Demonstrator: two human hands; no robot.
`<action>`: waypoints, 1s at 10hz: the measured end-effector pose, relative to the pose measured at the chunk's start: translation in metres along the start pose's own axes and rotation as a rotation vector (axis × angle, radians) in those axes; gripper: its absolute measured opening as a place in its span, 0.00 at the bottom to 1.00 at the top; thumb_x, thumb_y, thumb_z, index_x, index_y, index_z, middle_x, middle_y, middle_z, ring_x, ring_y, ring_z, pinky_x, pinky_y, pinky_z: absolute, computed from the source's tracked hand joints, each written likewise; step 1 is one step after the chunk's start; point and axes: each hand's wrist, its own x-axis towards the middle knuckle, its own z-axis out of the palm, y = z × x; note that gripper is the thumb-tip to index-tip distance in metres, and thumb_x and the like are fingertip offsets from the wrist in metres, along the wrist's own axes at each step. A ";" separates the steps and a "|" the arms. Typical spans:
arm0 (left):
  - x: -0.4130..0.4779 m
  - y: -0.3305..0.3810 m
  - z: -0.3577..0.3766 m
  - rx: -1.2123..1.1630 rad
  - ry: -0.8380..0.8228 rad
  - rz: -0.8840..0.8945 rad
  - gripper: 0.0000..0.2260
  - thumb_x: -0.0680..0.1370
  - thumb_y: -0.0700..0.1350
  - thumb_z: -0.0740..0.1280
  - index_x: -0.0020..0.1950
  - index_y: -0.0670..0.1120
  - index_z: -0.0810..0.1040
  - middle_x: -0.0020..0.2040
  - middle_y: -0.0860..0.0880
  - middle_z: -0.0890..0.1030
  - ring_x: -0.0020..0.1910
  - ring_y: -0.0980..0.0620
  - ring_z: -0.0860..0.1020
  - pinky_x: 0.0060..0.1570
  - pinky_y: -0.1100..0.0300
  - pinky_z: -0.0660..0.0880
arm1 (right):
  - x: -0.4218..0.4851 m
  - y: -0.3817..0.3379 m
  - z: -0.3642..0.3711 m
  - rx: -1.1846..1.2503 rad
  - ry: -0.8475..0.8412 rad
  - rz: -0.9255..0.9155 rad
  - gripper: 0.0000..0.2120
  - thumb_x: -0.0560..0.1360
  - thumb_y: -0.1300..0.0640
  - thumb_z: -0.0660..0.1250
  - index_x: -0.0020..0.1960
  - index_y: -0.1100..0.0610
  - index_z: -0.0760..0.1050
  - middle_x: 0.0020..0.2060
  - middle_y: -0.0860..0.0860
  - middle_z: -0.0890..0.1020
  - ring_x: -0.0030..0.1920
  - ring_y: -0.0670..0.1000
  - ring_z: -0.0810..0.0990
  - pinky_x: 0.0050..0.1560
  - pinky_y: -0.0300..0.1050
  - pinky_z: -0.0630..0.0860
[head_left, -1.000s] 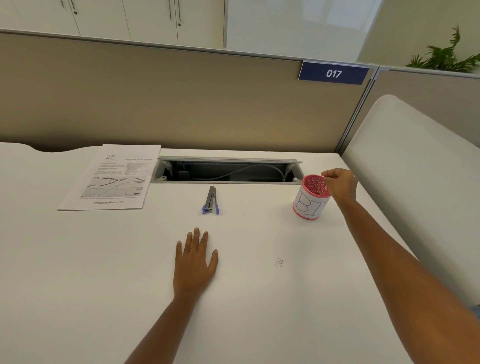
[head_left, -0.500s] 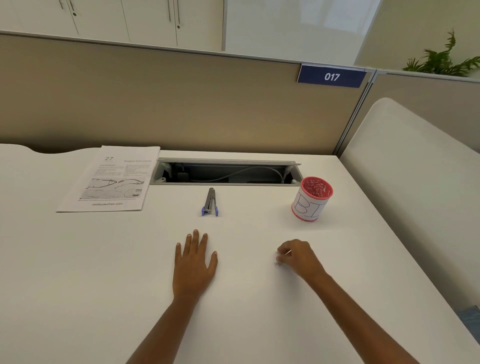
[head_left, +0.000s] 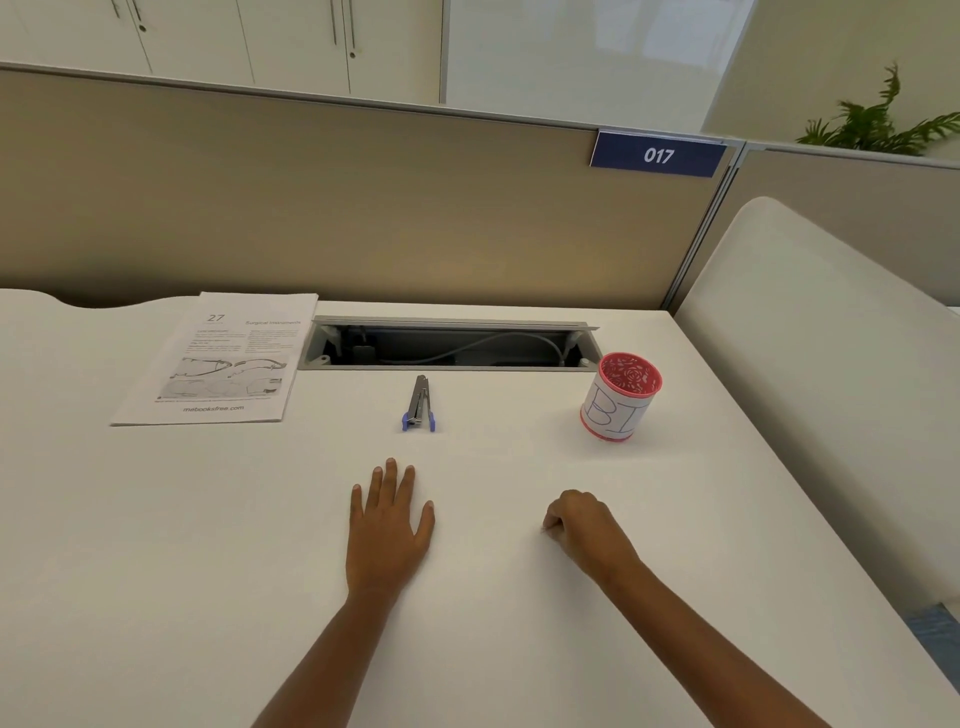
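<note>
A white, matte tabletop (head_left: 208, 571) fills an office cubicle backed by a beige fabric partition (head_left: 363, 208) with a blue plate reading 017 (head_left: 657, 155). A long cable trough (head_left: 452, 348) stands open along the far edge. To its left, a printed sheet (head_left: 218, 358) headed "Surgical Instruments" lies flat.

Near the trough's right end stands a round red cup (head_left: 618, 410) with cut-out lattice walls, upright, wrapped in a white paper band with hand-drawn letters. At centre lies a slim grey metal stapler (head_left: 418, 405) with purple tips, its long axis running away from the person.

The left hand (head_left: 387, 530) rests flat on the tabletop, fingers straight and together, just short of the stapler. The right hand (head_left: 587, 530) is beside it and well apart, knuckles up. Its grip is narrow, with curled fingertips pinching a tiny scrap (head_left: 544, 529) against the surface at the hand's left edge. The scrap is too small to identify.

The cup stands ahead of the right hand and slightly to its right. The path between them looks unobstructed, and this hand is the nearer one. Lifting the scrap will likely need a firm fingertip pinch, since it could slip on the smooth surface.
</note>
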 end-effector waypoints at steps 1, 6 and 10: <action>0.000 0.000 0.001 -0.006 0.005 -0.001 0.27 0.78 0.55 0.45 0.62 0.42 0.76 0.63 0.40 0.76 0.60 0.41 0.76 0.62 0.52 0.54 | 0.004 -0.003 -0.004 -0.015 -0.016 0.010 0.10 0.72 0.67 0.58 0.45 0.65 0.78 0.43 0.58 0.80 0.41 0.50 0.72 0.32 0.36 0.63; 0.001 0.000 0.003 -0.001 0.025 0.015 0.26 0.77 0.54 0.48 0.62 0.42 0.76 0.63 0.40 0.76 0.60 0.42 0.76 0.63 0.52 0.54 | 0.003 0.007 -0.001 0.431 0.165 0.221 0.06 0.68 0.68 0.63 0.35 0.60 0.75 0.34 0.52 0.78 0.35 0.50 0.73 0.33 0.34 0.68; 0.001 0.001 0.004 0.002 0.049 0.029 0.25 0.72 0.53 0.53 0.61 0.42 0.76 0.62 0.40 0.77 0.60 0.41 0.76 0.62 0.51 0.55 | 0.074 0.051 -0.117 1.047 0.577 0.530 0.02 0.67 0.70 0.67 0.38 0.68 0.78 0.38 0.63 0.81 0.37 0.54 0.78 0.45 0.45 0.81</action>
